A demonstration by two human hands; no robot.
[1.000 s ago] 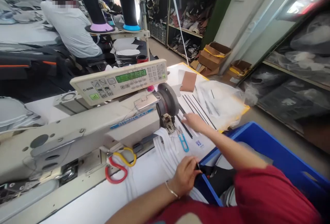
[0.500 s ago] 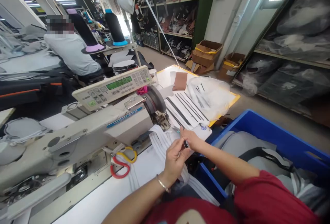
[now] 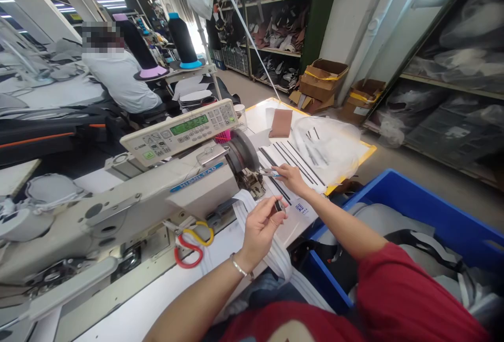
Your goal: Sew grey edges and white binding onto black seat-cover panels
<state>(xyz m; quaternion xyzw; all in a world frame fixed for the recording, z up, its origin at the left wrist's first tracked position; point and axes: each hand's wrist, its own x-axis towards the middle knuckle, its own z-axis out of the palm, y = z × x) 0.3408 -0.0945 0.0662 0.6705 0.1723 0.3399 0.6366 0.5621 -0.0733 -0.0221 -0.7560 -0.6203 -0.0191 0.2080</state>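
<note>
Between the fingertips of my left hand (image 3: 258, 232) is a small metal bobbin (image 3: 279, 206) wound with dark thread, held up over the table's near edge. Farther forward, my right hand (image 3: 294, 179) grips small thread snips (image 3: 271, 173) with a blue part; their metal tips point left toward the sewing machine's head (image 3: 250, 180). Dark narrow strips (image 3: 297, 161) lie on the white tabletop beyond that hand. A white band with grey stripes (image 3: 277, 258) hangs over the table edge below my left hand.
Scissors (image 3: 189, 250) with red and yellow handles lie by the sewing machine (image 3: 157, 200). A blue bin (image 3: 388, 184) of cut pieces stands at the right. A brown piece (image 3: 281, 123) and a plastic bag (image 3: 334, 140) lie at the table's back. A co-worker (image 3: 118, 74) sits at far left.
My hands have come apart. The right has moved forward with the snips toward the machine head, while the left stays near the table edge and the bobbin shows more plainly.
</note>
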